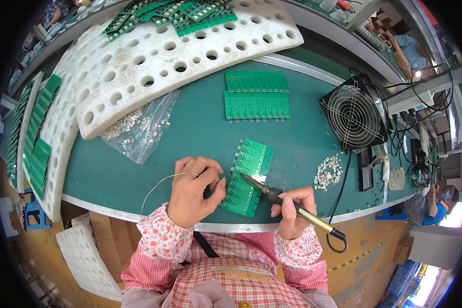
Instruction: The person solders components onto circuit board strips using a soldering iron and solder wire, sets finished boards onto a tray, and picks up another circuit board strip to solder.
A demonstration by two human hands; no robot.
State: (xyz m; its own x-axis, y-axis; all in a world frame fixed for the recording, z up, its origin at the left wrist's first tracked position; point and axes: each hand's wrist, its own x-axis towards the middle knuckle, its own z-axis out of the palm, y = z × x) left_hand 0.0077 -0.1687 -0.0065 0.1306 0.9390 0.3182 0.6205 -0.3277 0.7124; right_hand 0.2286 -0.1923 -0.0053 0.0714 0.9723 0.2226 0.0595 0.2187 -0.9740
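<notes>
A green circuit board panel [250, 177] lies tilted on the bench in front of me, a row of small metal parts along its left edge. My right hand [294, 210] grips a soldering iron [313, 219] with a black and gold handle, its tip over the middle of the panel. Just left of the panel, my left hand [194, 189] pinches a thin solder wire [156, 186], which loops down toward my sleeve. The wire's end near the panel is too small to make out. Two more green panels [257, 105] lie together farther back.
White perforated foam boards [154, 66] bearing green panels take up the back and left. A clear bag of small parts [143, 131] rests beside them. At right are a pile of small metal parts [328, 172], a black fan [353, 114] and cables. Other people work beyond the bench.
</notes>
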